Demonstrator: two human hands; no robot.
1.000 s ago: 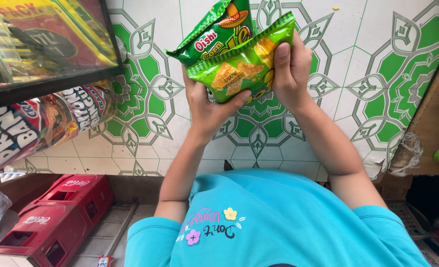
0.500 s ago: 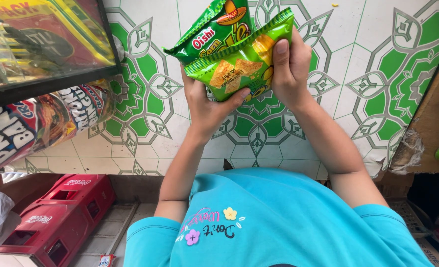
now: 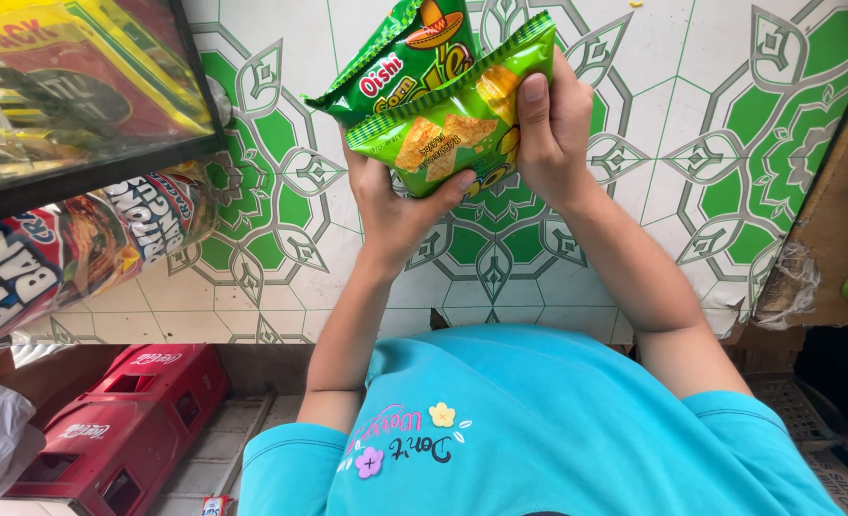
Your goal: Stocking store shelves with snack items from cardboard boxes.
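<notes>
**Both arms raised, hands closed in front**

The left hand (image 3: 400, 205) cups from below, thumb pressed up across the front. The right hand (image 3: 550, 134) clamps from the side, thumb lying flat on top. Both forearms are bare and stretched forward, elbows bent, wrists close together.

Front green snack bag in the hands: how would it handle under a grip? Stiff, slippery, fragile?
The front green snack bag looks puffed and probably light for its size. Its glossy film is likely slippery, so the left hand and right hand pinch it from both sides. The chips pictured on it suggest brittle contents; a hard squeeze would probably crush them.
</notes>
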